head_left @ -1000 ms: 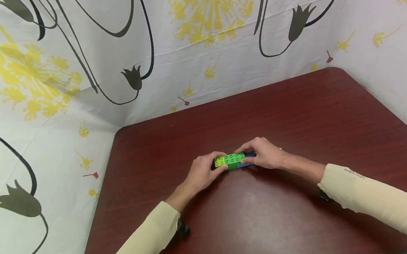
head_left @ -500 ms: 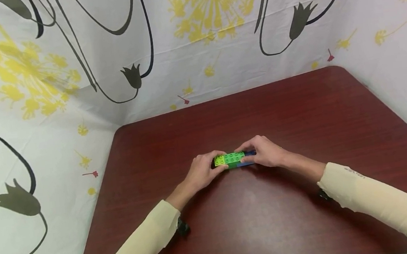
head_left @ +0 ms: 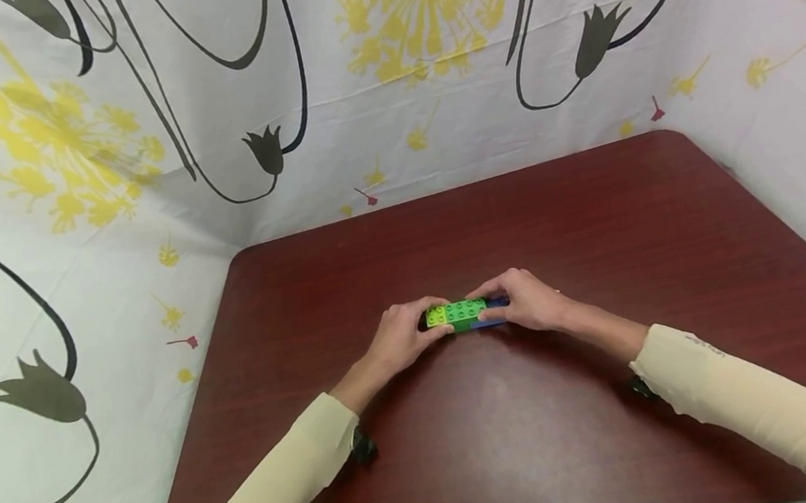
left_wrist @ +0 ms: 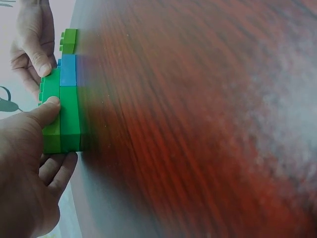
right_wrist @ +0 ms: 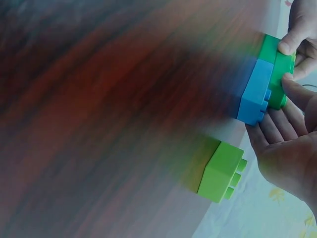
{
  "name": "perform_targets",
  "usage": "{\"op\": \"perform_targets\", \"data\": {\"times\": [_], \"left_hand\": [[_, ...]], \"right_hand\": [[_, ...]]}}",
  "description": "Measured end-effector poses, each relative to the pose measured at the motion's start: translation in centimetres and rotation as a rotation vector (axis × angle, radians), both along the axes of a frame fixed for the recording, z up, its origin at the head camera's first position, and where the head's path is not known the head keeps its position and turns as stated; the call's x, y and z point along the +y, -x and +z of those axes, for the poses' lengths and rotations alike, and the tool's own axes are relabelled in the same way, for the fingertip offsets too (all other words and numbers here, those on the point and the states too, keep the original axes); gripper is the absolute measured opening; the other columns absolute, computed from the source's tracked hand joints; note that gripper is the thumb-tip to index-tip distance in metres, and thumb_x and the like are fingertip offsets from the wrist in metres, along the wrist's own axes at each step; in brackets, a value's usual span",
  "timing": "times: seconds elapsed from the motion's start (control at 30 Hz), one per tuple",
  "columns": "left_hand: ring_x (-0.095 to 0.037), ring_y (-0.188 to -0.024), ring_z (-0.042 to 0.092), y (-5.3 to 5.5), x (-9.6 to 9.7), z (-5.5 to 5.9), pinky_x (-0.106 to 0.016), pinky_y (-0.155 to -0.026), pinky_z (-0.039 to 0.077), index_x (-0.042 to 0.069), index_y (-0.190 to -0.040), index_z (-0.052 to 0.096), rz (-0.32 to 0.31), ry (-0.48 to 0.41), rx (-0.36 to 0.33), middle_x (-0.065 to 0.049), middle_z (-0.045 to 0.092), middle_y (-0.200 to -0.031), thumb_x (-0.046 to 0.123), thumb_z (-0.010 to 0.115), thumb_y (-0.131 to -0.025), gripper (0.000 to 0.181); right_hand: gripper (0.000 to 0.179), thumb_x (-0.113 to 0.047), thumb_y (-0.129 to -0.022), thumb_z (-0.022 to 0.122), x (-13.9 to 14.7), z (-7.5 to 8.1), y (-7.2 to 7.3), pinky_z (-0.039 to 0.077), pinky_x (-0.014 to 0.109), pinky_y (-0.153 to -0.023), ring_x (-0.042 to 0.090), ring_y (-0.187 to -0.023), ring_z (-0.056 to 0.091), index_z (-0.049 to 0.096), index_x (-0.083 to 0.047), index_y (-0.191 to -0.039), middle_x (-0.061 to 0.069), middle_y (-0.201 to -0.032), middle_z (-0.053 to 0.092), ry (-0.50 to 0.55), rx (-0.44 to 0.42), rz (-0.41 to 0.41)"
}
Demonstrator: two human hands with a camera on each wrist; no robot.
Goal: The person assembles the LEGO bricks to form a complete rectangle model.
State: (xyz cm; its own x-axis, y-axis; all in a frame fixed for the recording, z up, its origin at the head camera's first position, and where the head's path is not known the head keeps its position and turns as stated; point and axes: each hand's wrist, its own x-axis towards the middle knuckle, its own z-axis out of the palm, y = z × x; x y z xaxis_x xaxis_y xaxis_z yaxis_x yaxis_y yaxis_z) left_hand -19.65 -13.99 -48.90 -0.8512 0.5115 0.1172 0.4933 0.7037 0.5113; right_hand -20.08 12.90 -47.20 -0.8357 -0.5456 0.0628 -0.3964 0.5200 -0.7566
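A short two-layer stack of toy building bricks stands on the table. Its upper layer has a green brick [head_left: 460, 310] beside a lime-green brick [head_left: 435, 317]; below lie a darker green brick [left_wrist: 70, 119] and a blue brick [right_wrist: 255, 91]. My left hand [head_left: 399, 336] grips the left end, thumb on the near side and fingers round the far side and end. With thumb and fingers, my right hand [head_left: 531, 303] pinches the upper green brick near its right end, above the blue brick. The right hand mostly hides the blue brick in the head view.
A separate lime-green brick [right_wrist: 220, 171] lies on the table just right of the stack, hidden behind the right hand in the head view. The dark red table [head_left: 529, 436] has rounded far corners. Patterned white cloth [head_left: 324, 86] hangs behind and beside it.
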Motion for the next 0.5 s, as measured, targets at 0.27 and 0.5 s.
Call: {"op": "perform_targets", "data": {"times": [0.27,0.5], "left_hand": [[-0.011,-0.081,0.062,0.16,0.07,0.22,-0.029,-0.073,0.052,0.020,-0.135,0.072,-0.020,0.039,0.005,0.002,0.076,-0.114,0.039,0.077,-0.099,0.041],[-0.012,-0.084,0.065,0.12,0.06,0.28,-0.030,-0.075,0.053,0.019,-0.136,0.071,-0.027,0.040,0.007,0.000,0.076,-0.117,0.040,0.078,-0.099,0.043]], "right_hand": [[0.040,-0.015,-0.096,0.082,0.29,-0.39,0.15,0.057,0.035,-0.086,0.019,-0.105,0.072,0.074,-0.005,-0.134,0.011,-0.127,0.075,0.024,-0.029,0.019],[0.045,-0.013,-0.098,0.079,0.79,0.15,0.10,0.057,0.048,-0.097,0.028,-0.120,0.070,0.068,-0.001,-0.140,0.014,-0.135,0.071,0.052,-0.047,0.013]]}}
